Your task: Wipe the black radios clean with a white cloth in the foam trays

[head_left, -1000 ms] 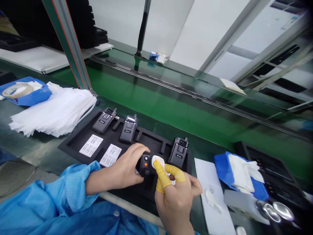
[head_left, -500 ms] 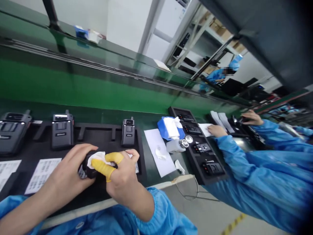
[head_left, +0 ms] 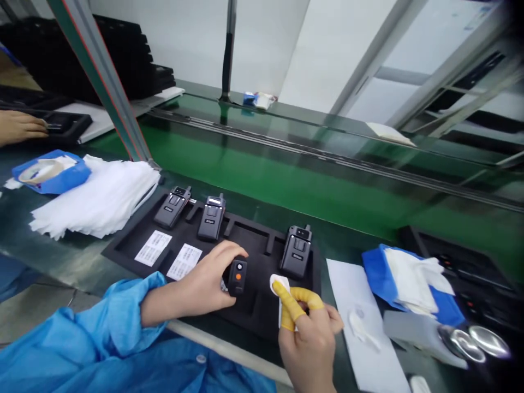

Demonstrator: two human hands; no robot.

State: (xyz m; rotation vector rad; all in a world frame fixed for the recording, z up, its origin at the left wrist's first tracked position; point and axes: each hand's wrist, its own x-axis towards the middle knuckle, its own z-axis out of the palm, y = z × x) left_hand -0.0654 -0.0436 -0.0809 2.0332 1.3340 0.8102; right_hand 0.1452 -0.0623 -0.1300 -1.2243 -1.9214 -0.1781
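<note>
My left hand [head_left: 204, 281] grips a black handheld radio [head_left: 237, 286] by its sides. Its narrow end, with a white and an orange round spot, faces me; the rest is hidden behind my fingers. Yellow finger cots cover the thumb and a finger of my right hand [head_left: 307, 325], which pinches a folded white wipe [head_left: 282, 281], apart from the radio. Both hands are over a black foam tray [head_left: 248, 236]. Three more radios lie in it: one at left [head_left: 172, 208], a second radio [head_left: 211, 219] beside it, and another radio [head_left: 296, 252] at right. Printed white labels [head_left: 153, 248] lie at the tray's front left.
Left of the tray lies a stack of white sheets [head_left: 102, 199] with a blue box [head_left: 73, 173]. At right are white paper [head_left: 347, 289], a blue tissue box [head_left: 379, 275], a bottle [head_left: 417, 333] and another black tray [head_left: 426, 240]. Another person's hand [head_left: 20, 126] appears at far left.
The view has swung left. My right hand has drawn the wipe away from the radio, and the radio's end now shows in my left hand. The co-worker at right is out of view.
</note>
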